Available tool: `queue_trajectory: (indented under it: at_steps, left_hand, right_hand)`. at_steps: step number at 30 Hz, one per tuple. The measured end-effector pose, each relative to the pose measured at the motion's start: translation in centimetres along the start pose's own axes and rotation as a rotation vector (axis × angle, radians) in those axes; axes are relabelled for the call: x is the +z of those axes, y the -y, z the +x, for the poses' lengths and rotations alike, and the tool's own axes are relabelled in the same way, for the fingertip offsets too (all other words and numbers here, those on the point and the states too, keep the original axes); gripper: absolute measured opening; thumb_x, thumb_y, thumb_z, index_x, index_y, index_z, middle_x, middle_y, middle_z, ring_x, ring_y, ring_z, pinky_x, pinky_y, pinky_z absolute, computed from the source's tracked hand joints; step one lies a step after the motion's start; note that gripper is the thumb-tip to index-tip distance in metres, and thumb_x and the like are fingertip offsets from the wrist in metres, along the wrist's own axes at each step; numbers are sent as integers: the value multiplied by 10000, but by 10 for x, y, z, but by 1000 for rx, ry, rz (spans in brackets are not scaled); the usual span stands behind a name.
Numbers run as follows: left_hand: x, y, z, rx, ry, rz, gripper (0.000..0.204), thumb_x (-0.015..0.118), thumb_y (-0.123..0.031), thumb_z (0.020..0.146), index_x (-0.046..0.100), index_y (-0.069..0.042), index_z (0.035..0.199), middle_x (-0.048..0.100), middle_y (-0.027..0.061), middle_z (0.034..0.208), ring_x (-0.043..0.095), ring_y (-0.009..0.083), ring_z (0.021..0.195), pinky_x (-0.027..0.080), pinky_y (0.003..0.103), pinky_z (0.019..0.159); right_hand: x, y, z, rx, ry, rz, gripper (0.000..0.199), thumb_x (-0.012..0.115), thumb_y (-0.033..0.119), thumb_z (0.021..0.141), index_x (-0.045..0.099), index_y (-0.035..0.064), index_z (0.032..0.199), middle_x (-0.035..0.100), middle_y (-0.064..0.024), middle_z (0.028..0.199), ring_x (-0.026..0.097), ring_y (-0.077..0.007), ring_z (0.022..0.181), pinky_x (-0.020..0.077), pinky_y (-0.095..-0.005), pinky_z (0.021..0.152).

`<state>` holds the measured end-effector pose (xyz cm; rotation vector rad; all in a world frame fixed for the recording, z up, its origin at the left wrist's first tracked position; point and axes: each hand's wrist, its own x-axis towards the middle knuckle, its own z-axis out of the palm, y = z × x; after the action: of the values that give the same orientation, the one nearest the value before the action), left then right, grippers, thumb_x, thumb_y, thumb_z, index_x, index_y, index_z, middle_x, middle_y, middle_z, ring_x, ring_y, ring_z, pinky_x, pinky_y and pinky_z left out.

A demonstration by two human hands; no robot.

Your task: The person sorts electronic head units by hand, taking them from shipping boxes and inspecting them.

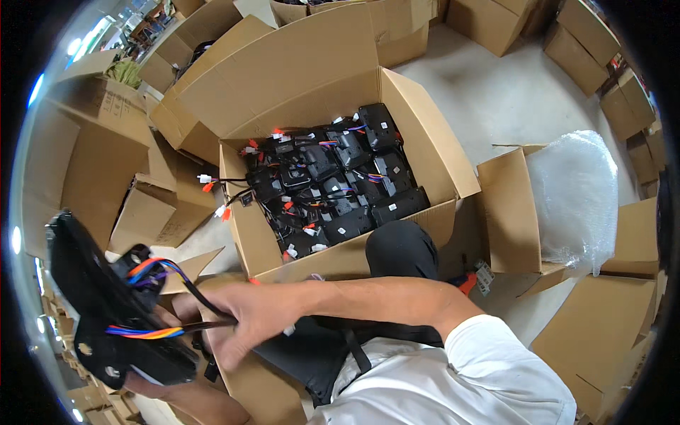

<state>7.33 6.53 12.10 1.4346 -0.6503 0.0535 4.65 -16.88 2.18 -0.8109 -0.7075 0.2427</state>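
At the left I hold up a large black plastic unit (pixel 78 283) with a smaller black part and bundles of blue, orange, red and yellow wires. My left hand (pixel 145 386) supports it from below; most of its fingers are hidden behind the unit. My right hand (pixel 258 312) reaches across my body, its fingers closed round the black cables (pixel 205 325) that run from the unit. In front of me, an open cardboard box (pixel 283 265) holds several similar black units (pixel 322 161) in rows, with white and red connectors. Some connectors (pixel 205 179) hang over its left wall.
Right of the box stands a smaller open carton (pixel 508 219) with clear bubble wrap (pixel 572 198) bulging out. Open cartons crowd the left (pixel 92 142) and lower right (pixel 595 333). Grey floor (pixel 489 92) shows beyond. My knee (pixel 404 248) touches the big box's near side.
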Motion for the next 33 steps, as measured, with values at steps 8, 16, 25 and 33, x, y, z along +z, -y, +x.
queue_trajectory:
  at_steps: [8, 16, 25, 33]
  left_hand:
    - [65, 71, 58, -496, -335, -89, 380, 667, -207, 916, 584, -19, 1236, 659, 100, 1159, 664, 215, 1024, 552, 387, 923]
    - [214, 299, 32, -1040, 372, -241, 516, 730, -206, 902, 505, 14, 1311, 624, 91, 1211, 603, 212, 1089, 477, 380, 994]
    - [353, 458, 0, -1095, 412, -175, 584, 719, -270, 903, 453, -22, 1361, 629, 161, 1200, 631, 258, 1047, 500, 385, 926]
    - [390, 481, -25, -1032, 348, 342, 556, 634, -438, 934, 496, 33, 1195, 626, 172, 1033, 661, 291, 819, 607, 433, 527]
  right_hand:
    - [-137, 133, -97, 502, -156, -1089, 394, 681, 282, 833, 673, -27, 1077, 690, -150, 806, 650, -181, 720, 520, -364, 659]
    - [-253, 211, -101, 712, 95, -2521, 266, 621, 143, 819, 702, 112, 1071, 676, -125, 1086, 575, -260, 1170, 376, -422, 1085]
    - [-316, 118, -197, 324, -559, -2387, 384, 601, 200, 886, 584, 12, 1221, 518, -160, 1368, 448, -315, 1331, 322, -485, 1147]
    - [-325, 109, -225, 376, -889, -2064, 255, 674, 154, 840, 650, 12, 1050, 526, -247, 1327, 532, -395, 1211, 443, -465, 1035]
